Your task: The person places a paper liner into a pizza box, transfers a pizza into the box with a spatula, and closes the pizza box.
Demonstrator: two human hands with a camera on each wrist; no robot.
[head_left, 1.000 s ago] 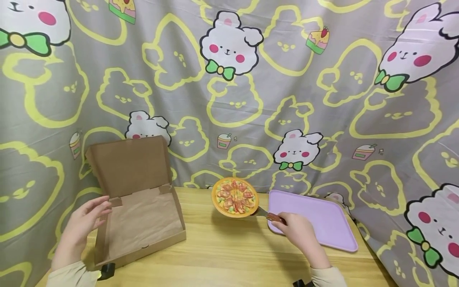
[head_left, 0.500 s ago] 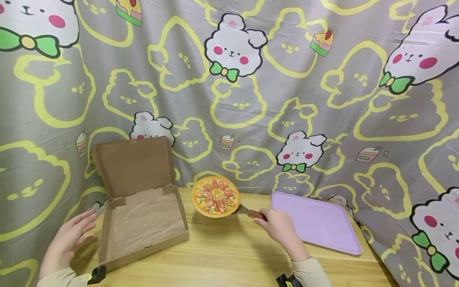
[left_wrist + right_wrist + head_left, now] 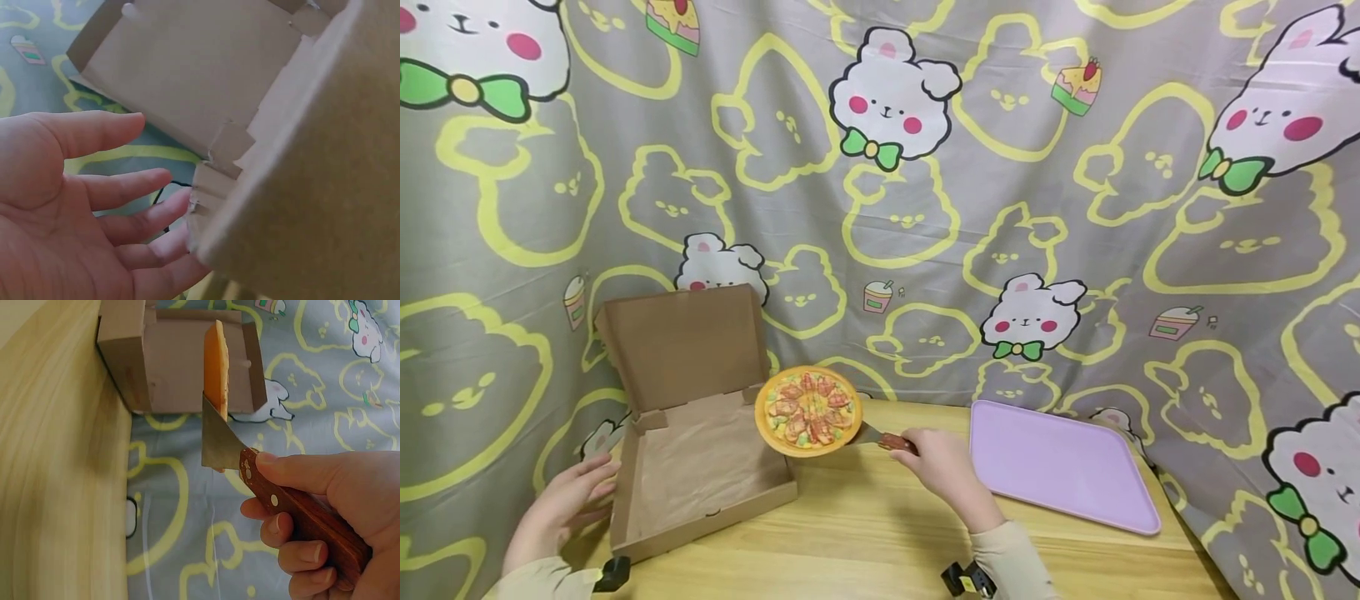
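Note:
My right hand (image 3: 942, 468) grips the brown wooden handle of a pizza server (image 3: 300, 509), its metal blade under a round pizza (image 3: 808, 412). The pizza is raised off the table, its left part overlapping the right side of an open cardboard pizza box (image 3: 700, 467) in the head view. Seen edge-on in the right wrist view, it lies flat along the blade. My left hand (image 3: 561, 508) is at the box's left wall, fingers extended and slightly bent. In the left wrist view its fingertips are right at the box's corner, the lower ones partly hidden by the cardboard.
A lilac tray (image 3: 1060, 467) lies on the right of the wooden table (image 3: 850, 533). The box lid (image 3: 688, 346) stands raised against a grey patterned curtain (image 3: 910, 275) that closes off the back and sides.
The pizza on the server has travelled left with my right hand, from mid-table to the box's right edge. My left hand has lowered beside the box and come up to its left wall.

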